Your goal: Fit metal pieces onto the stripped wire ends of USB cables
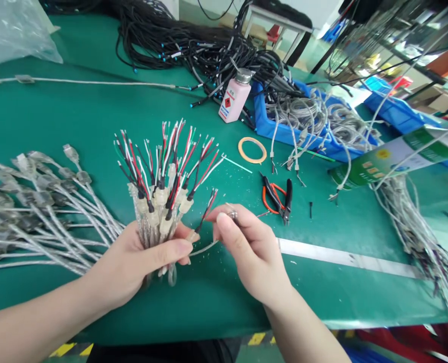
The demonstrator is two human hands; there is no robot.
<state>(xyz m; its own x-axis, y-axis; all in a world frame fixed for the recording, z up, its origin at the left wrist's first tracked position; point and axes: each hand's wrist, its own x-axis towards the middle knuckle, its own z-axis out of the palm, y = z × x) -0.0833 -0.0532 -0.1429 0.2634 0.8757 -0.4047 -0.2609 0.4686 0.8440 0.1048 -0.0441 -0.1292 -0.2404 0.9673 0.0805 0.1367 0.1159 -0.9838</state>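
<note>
A bundle of clear-sheathed cables (154, 219) stands upright in my left hand (133, 259), with fingers and thumb wrapped round it. Stripped red, white, black and green wire ends (176, 151) fan out above its pale plastic collars. One cable of the bundle leans out to the right, and its loose wires (209, 204) rise close to my right fingertips. My right hand (248, 249) is closed, thumb against curled fingers, with a small metallic thing (232, 215) showing at them. Whatever lies inside that pinch is hidden. At the left, the cables' USB plugs (70, 154) spread over the green mat.
Orange-and-black cutters (279, 196) lie right of my hands, below a tape roll (252, 150). Beyond stand a pink bottle (235, 96) and a blue bin (264, 121) of grey cables. A steel ruler (337, 254), a green-and-white container (394, 156) and black cables (152, 43) are around.
</note>
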